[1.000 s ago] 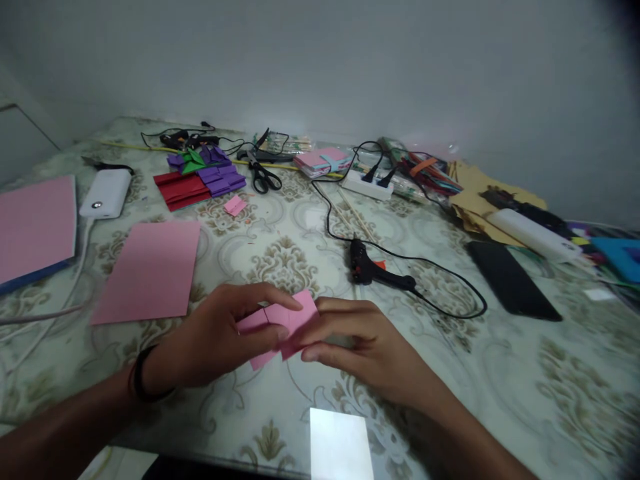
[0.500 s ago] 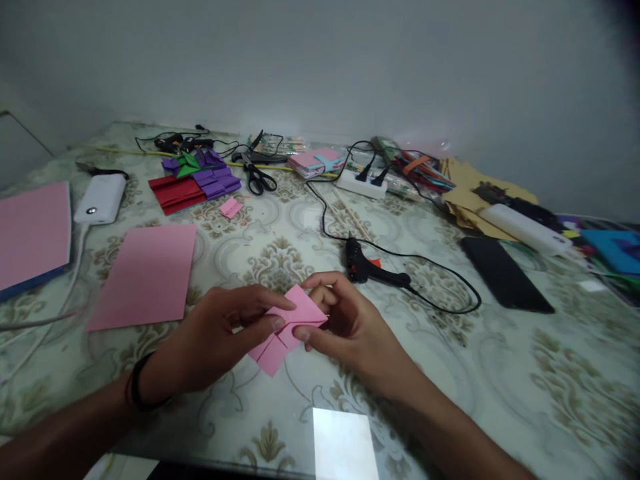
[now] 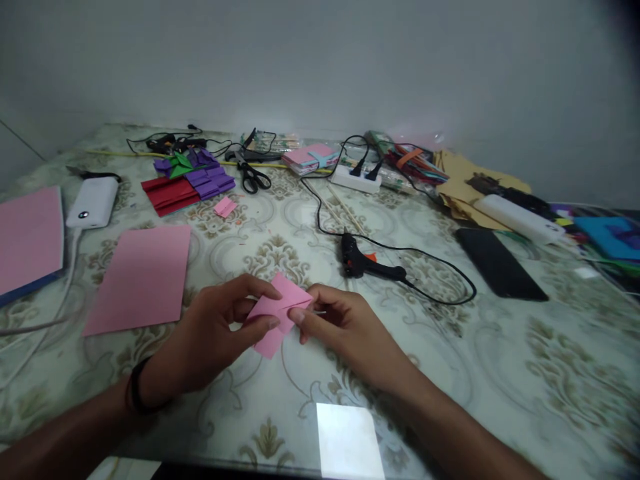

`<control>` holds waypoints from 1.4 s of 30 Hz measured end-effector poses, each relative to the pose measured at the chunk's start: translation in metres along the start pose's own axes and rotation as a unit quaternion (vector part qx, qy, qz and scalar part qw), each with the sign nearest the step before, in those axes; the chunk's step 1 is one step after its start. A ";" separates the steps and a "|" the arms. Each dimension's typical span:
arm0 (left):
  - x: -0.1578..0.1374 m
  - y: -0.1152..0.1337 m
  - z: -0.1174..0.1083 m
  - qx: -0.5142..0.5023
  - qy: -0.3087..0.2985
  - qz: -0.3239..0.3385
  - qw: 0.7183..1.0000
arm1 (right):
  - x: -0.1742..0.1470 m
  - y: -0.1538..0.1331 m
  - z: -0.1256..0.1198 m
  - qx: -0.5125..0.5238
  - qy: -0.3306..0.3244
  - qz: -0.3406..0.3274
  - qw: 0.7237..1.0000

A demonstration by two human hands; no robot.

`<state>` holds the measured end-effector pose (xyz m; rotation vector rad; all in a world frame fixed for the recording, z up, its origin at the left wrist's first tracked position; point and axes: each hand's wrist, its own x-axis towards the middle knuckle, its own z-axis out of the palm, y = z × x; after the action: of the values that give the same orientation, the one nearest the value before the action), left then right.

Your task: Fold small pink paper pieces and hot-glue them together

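A small folded piece of pink paper [image 3: 281,297] is held between my two hands above the patterned tabletop. My left hand [image 3: 225,327] pinches its left side, with thumb and index finger on the facing surface. At the paper's right corner, my right hand [image 3: 345,323] grips it with the thumb in front and the fingers behind, partly hidden. Creases and overlapping flaps show on the paper. Left of my left hand lies a flat pink sheet [image 3: 143,280]. Beyond my right hand is a black glue gun [image 3: 370,262] with its cord.
Folded red paper [image 3: 170,195] and purple paper [image 3: 210,181] lie at the back left, beside black scissors [image 3: 253,177]. A white power strip [image 3: 356,179] has plugs in it. A black phone [image 3: 500,263] rests at right, and a white power bank [image 3: 93,202] at left.
Both hands and the pink paper have shifted slightly left, and the paper has turned a little. My right fingers have closed in nearer its right corner. The whole view has shifted slightly.
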<state>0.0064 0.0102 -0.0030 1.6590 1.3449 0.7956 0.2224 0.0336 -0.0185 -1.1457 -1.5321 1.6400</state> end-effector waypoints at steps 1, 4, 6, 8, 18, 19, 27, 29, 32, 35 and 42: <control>0.000 0.000 0.000 -0.004 -0.006 -0.001 1.000 | 0.000 0.000 0.000 -0.003 0.001 0.000 1.000; 0.000 0.001 0.000 -0.015 -0.016 -0.004 1.000 | 0.000 0.001 0.000 -0.006 -0.002 0.007 1.000; 0.001 0.001 0.000 -0.012 -0.015 -0.005 1.000 | 0.000 0.002 0.000 -0.006 -0.004 0.016 1.000; 0.001 0.000 0.000 -0.001 -0.013 -0.007 1.000 | 0.000 0.002 0.000 -0.003 -0.004 0.022 1.000; 0.001 -0.001 0.004 -0.144 -0.037 -0.063 0.987 | -0.002 0.000 0.001 0.005 -0.011 -0.017 1.000; 0.002 0.000 0.004 -0.135 -0.038 -0.067 0.988 | -0.002 0.000 0.001 0.007 -0.012 -0.013 1.000; 0.003 -0.003 0.001 -0.112 -0.060 -0.086 0.988 | -0.003 0.000 -0.002 0.013 -0.003 -0.045 0.999; 0.004 -0.002 0.000 -0.101 -0.071 -0.079 0.989 | -0.004 0.000 -0.002 0.009 -0.002 -0.050 0.999; 0.004 0.001 -0.002 -0.059 -0.071 -0.071 0.993 | -0.003 0.001 0.002 0.020 -0.003 -0.045 0.999; 0.003 0.002 -0.002 -0.032 -0.078 -0.062 0.994 | -0.001 0.004 0.006 0.039 -0.003 -0.038 0.999; 0.002 -0.003 0.001 -0.051 -0.046 -0.004 0.998 | -0.002 0.007 0.008 0.025 -0.005 -0.080 0.996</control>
<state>0.0064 0.0125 -0.0065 1.5907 1.2275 0.7615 0.2174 0.0272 -0.0251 -0.9646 -1.5371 1.5705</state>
